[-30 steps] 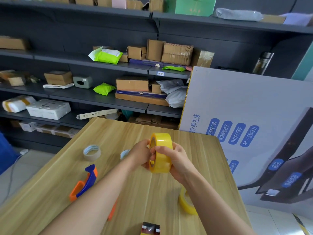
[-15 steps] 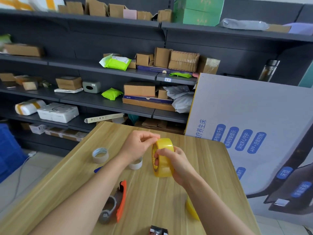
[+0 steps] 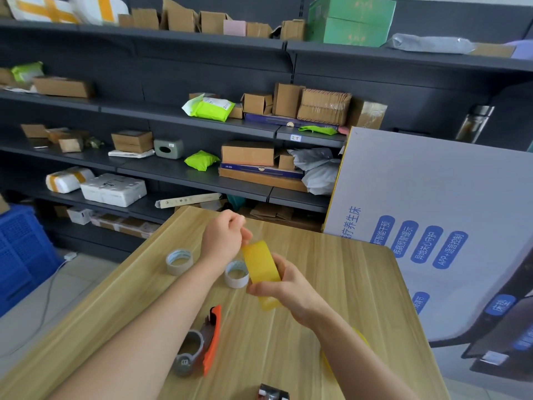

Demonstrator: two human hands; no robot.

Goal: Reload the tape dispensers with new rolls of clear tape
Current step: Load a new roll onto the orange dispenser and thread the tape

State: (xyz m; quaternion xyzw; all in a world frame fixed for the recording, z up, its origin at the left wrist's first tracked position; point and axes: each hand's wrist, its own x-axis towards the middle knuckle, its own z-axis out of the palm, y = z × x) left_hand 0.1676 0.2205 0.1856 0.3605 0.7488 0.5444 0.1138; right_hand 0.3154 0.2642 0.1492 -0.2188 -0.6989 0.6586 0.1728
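Observation:
My right hand (image 3: 284, 287) grips a yellowish roll of clear tape (image 3: 262, 267) above the wooden table (image 3: 331, 298), the roll turned edge-on. My left hand (image 3: 223, 236) is just left of and above the roll, its fingers pinched together at the roll's top edge. An orange and grey tape dispenser (image 3: 199, 345) lies on the table under my left forearm. Two spent cardboard cores (image 3: 178, 261) (image 3: 236, 274) sit further back. A second yellow roll (image 3: 360, 339) lies mostly hidden behind my right forearm.
A dark object (image 3: 272, 393) pokes in at the table's near edge. A large printed board (image 3: 432, 226) leans at the right of the table. Dark shelves (image 3: 184, 174) with boxes and parcels stand behind. A blue crate (image 3: 20, 249) is on the floor at left.
My left hand has moved up and away from the roll, fingers pinched. My right hand has tilted the roll. The camera shifted, bringing the orange dispenser into view.

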